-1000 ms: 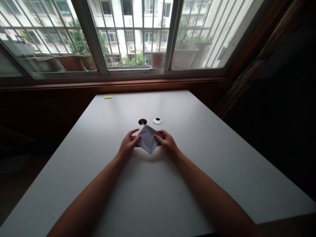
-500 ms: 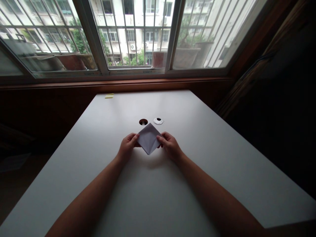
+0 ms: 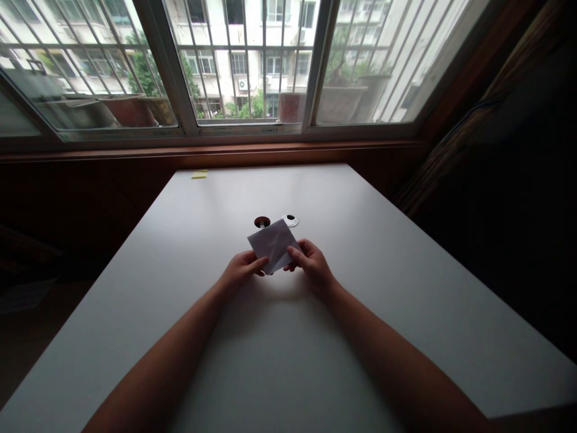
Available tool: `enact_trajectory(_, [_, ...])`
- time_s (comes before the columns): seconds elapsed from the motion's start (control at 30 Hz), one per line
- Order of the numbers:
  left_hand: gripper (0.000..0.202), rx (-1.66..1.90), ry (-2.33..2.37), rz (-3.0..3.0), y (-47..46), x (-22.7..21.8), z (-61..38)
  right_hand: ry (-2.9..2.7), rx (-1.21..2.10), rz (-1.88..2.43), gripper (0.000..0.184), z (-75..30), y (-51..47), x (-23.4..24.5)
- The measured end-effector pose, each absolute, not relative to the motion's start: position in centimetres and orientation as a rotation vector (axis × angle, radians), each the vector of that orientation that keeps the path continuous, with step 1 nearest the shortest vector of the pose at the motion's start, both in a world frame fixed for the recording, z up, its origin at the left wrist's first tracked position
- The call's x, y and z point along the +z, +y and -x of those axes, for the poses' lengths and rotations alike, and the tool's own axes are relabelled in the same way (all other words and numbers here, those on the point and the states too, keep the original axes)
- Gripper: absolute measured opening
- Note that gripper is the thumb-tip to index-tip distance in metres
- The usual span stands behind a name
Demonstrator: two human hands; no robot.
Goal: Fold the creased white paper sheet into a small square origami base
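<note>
A folded white paper square [image 3: 273, 243] is lifted off the white table [image 3: 270, 337], tilted like a diamond with one corner pointing away from me. My left hand [image 3: 241, 270] pinches its lower corner from the left. My right hand [image 3: 311, 261] pinches its right side with thumb and fingers. Both hands are closed on the paper, just above the tabletop near its middle.
A round cable hole [image 3: 262, 222] and its loose white cap [image 3: 290, 220] lie just beyond the paper. A small yellow note [image 3: 199, 174] sits at the table's far left edge. A barred window [image 3: 243, 66] runs behind; dark floor lies on both sides.
The paper has been raised and turned, its top now reaching toward the cable hole. My left hand slid down to the lower corner; my right hand barely moved.
</note>
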State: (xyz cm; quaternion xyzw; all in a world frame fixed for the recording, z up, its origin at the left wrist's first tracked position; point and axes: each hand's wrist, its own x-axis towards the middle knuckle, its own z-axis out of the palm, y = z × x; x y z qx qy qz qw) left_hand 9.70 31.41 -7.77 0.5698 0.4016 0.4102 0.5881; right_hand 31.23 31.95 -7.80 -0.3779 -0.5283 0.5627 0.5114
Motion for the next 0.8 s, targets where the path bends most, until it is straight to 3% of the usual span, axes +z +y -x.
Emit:
enact_trajectory(0.23, [0.036, 0.941, 0.882, -1.249, 31.42, -7.70, -9.61, -1.382, 1.339, 0.889, 0.033, -31.36, 31.94, -7.93])
enact_trajectory(0.47, [0.038, 0.923, 0.857, -1.188, 31.40, -7.92, -9.65, -1.254, 1.280, 0.859, 0.062, -31.37, 31.77, -7.30])
enact_trajectory(0.7, [0.037, 0.808, 0.895, -1.300, 31.15, -8.62, -9.60, -1.245, 1.263, 0.910, 0.040, -31.93, 32.31, -7.47])
enact_trajectory(0.8, [0.038, 0.789, 0.895, -1.362, 31.17, -8.64, -9.50, -1.324, 1.345, 0.970, 0.040, -31.71, 32.28, -7.76])
